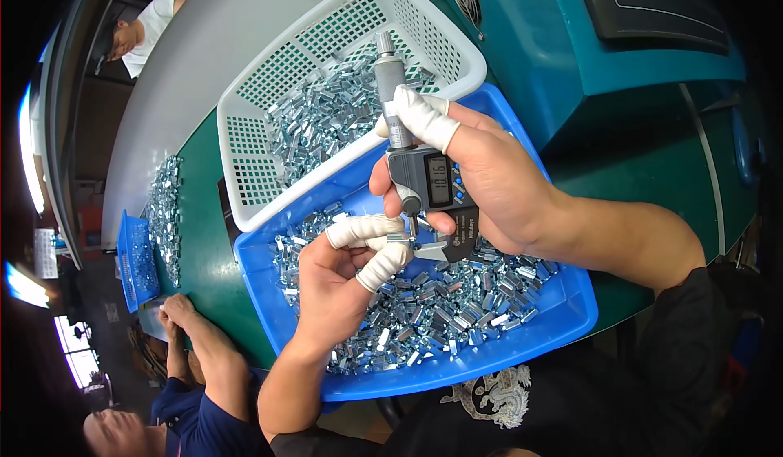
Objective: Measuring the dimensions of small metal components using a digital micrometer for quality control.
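Observation:
My right hand (489,163), with white finger cots on thumb and index finger, is wrapped round a digital micrometer (426,172). Its silver thimble points up and away, and its small display is lit. My left hand (338,282) also wears white finger cots. Between its thumb and index finger it pinches a small shiny metal part, a hex standoff by its look (398,237), at the micrometer's measuring gap. The fingertips partly hide the part. Both hands are above a blue tray (249,271) heaped with loose metal standoffs (457,310).
A white perforated basket (236,159) holding more standoffs stands beyond the tray. Further left, a pile of standoffs (165,212) lies by a small blue basket (137,261). A teal machine housing (563,57) is at upper right. A co-worker's hands (178,310) rest at the table's left edge; another person (147,33) is further back.

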`<action>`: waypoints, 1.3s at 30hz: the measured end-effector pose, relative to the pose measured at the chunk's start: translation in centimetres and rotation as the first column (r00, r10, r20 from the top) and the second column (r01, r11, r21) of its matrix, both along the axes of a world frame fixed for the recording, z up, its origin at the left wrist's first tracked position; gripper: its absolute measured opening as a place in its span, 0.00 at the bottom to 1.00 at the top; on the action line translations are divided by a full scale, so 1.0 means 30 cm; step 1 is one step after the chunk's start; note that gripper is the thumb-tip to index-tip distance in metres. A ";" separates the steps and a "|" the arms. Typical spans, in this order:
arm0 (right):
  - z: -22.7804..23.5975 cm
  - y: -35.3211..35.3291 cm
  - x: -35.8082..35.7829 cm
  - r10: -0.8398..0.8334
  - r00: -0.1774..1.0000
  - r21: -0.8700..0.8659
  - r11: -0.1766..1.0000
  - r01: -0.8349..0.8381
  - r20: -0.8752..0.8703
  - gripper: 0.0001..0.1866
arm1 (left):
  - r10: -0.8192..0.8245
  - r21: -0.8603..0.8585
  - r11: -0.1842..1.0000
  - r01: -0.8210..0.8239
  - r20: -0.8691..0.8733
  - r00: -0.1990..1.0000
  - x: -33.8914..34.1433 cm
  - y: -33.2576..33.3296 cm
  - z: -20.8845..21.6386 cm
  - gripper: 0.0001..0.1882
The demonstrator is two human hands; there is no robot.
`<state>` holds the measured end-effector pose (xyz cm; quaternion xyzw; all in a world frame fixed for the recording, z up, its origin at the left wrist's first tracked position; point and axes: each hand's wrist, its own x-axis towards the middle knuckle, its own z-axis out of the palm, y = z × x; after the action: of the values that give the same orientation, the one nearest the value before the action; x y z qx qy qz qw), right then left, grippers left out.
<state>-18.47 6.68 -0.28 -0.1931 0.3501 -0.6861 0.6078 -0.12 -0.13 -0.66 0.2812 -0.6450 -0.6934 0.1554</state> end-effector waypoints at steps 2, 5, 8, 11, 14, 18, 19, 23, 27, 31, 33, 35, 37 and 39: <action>0.005 0.003 0.000 0.014 1.000 0.007 1.000 -0.014 -0.019 0.17 | -0.002 -0.022 1.000 0.002 -0.002 1.000 0.000 0.001 0.002 0.12; 0.008 0.005 -0.002 0.028 0.999 0.017 0.999 -0.027 -0.041 0.18 | 0.000 -0.027 1.000 -0.001 -0.026 1.000 -0.001 0.001 0.003 0.11; 0.007 0.005 -0.002 0.026 0.999 0.016 1.000 -0.025 -0.020 0.19 | -0.025 -0.028 0.999 0.024 -0.029 0.999 0.000 -0.005 0.006 0.11; 0.008 0.006 0.001 0.027 0.999 0.019 0.999 -0.026 -0.047 0.20 | -0.032 -0.039 0.999 0.031 -0.030 0.999 0.002 -0.008 -0.001 0.11; 0.008 0.007 0.001 0.048 0.998 0.005 0.999 -0.048 -0.040 0.21 | -0.029 -0.028 0.999 0.027 -0.047 0.999 0.005 -0.011 -0.004 0.11; 0.008 0.005 0.003 0.015 0.999 0.021 1.000 -0.014 -0.041 0.22 | 0.125 -0.271 0.953 -0.137 -0.064 0.990 0.012 -0.040 0.023 0.12; 0.005 0.004 0.001 0.017 0.999 0.023 1.000 -0.016 -0.046 0.22 | 0.211 -0.357 0.904 -0.236 -0.107 0.971 0.011 -0.051 0.028 0.13; 0.008 0.007 0.002 0.008 0.998 0.032 0.999 -0.006 -0.062 0.22 | 0.334 -0.548 0.725 -0.417 -0.250 0.909 0.006 -0.105 0.051 0.26; 0.005 0.004 0.001 0.019 0.997 0.034 0.999 -0.017 -0.069 0.23 | 0.291 -0.748 0.592 -0.299 -0.148 0.945 0.016 -0.080 0.048 0.19; 0.003 0.002 0.002 0.018 0.998 0.035 0.999 -0.016 -0.066 0.24 | 0.168 -0.853 0.471 0.223 0.334 0.927 0.025 -0.044 0.071 0.14; 0.007 0.000 0.003 0.025 0.998 0.037 0.999 -0.023 -0.059 0.24 | 0.172 -0.855 0.354 0.378 0.457 0.873 0.031 -0.039 0.073 0.15; 0.009 0.002 0.003 0.029 0.998 0.042 0.999 -0.027 -0.053 0.24 | 0.099 -0.833 0.282 0.477 0.519 0.849 0.033 -0.047 0.039 0.13; 0.010 0.005 -0.001 0.032 0.996 0.039 0.999 -0.029 -0.082 0.25 | 0.085 -0.795 0.295 0.529 0.574 0.815 0.026 -0.045 0.030 0.13; 0.008 0.005 -0.003 0.038 0.998 0.032 0.999 -0.037 -0.059 0.25 | 0.062 -0.802 0.301 0.516 0.557 0.828 0.022 -0.042 0.028 0.14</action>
<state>-18.58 6.85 -0.04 -0.2106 0.3747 -0.6631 0.6128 0.53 -1.38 0.19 0.2061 -0.9718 -0.1138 0.0142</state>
